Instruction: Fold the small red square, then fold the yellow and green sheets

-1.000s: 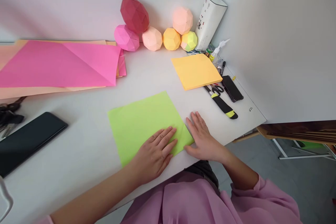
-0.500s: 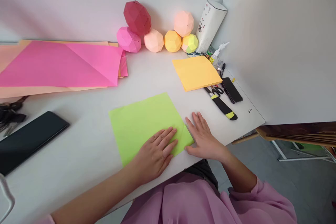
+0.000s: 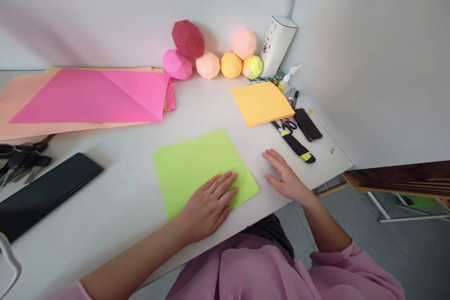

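Note:
A sheet of light green paper [image 3: 197, 164] lies on the white table near its front edge, with a small folded strip along its right side. My left hand [image 3: 211, 201] rests flat on the lower right part of the paper, fingers stretched out. To the right of the sheet and apart from it is my right hand [image 3: 283, 178], its fingers loosely extended and nothing in them. Beyond that hand lies a black and yellow-green handled knife [image 3: 297, 146], its blade end reaching toward a stack of yellow-orange paper [image 3: 262, 104].
Faceted paper balls, among them a dark red one [image 3: 188, 40], stand along the back wall. Large pink paper sheets [image 3: 94, 96] lie at left, above keys [image 3: 26, 161] and a black phone [image 3: 52, 192]. Scissors [image 3: 288, 125], a smaller phone [image 3: 308, 124] and a glue bottle [image 3: 286, 79] are at right.
My right hand has lifted off the paper's right edge and moved right. My left hand stays flat on the sheet. The camera view has shifted slightly.

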Available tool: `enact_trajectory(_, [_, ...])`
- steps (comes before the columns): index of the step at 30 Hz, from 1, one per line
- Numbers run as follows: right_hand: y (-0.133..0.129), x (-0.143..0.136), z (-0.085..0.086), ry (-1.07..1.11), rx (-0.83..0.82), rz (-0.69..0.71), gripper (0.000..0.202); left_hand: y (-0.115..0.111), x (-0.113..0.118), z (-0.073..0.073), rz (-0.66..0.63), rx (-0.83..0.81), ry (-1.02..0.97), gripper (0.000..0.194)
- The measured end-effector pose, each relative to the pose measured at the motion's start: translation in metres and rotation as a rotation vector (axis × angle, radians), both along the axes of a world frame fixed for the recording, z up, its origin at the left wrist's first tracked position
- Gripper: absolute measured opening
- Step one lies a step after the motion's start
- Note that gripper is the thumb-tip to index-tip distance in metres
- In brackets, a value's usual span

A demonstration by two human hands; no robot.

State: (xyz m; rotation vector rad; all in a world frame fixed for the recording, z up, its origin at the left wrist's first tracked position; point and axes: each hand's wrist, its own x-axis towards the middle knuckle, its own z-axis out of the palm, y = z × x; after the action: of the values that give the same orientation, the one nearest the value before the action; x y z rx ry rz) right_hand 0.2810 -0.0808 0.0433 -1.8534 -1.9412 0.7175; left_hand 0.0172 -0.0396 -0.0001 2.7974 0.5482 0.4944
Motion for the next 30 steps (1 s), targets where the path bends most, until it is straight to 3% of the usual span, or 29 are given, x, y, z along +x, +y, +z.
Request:
enact_trajectory(1, [0.002,-0.007,-0.001,0.059,0.116,0.017,0.049,0.004,0.002,0.000,-0.004,0.002,-0.006,0.033])
enact_trajectory(3, [0.011,-0.026,-0.004,0.100,0.275,0.193,0.042,0.014,0.004,0.003,-0.006,0.013,-0.051,0.030])
enact_trajectory(6, [0.029,-0.051,-0.014,-0.091,0.253,0.521,0.045,0.035,-0.008,0.008,0.075,0.058,-0.192,0.025])
enact_trajectory(9, [0.043,-0.061,-0.024,-0.335,0.201,0.545,0.051,0.052,-0.045,0.016,0.247,0.075,-0.259,0.024])
enact_trajectory(13, [0.048,-0.058,-0.030,-0.472,0.224,0.501,0.052,0.053,-0.097,0.022,0.609,-0.159,-0.313,0.026])
enact_trajectory(14, [0.047,-0.058,-0.031,-0.491,0.236,0.479,0.052,0.051,-0.103,0.023,0.631,-0.193,-0.332,0.025])
enact_trajectory(17, [0.043,-0.059,-0.032,-0.543,0.281,0.405,0.052,0.043,-0.100,0.023,0.424,-0.169,-0.309,0.023])
enact_trajectory(20, [0.039,-0.062,-0.034,-0.584,0.333,0.368,0.051,0.036,-0.088,0.025,0.259,-0.074,-0.136,0.033])
enact_trajectory(25, [0.039,-0.064,-0.035,-0.596,0.384,0.347,0.049,0.024,-0.088,0.027,0.265,0.061,0.047,0.038])
enact_trajectory(30, [0.046,-0.066,-0.029,-0.543,0.419,0.328,0.044,0.025,-0.084,0.021,0.297,0.063,0.017,0.031])
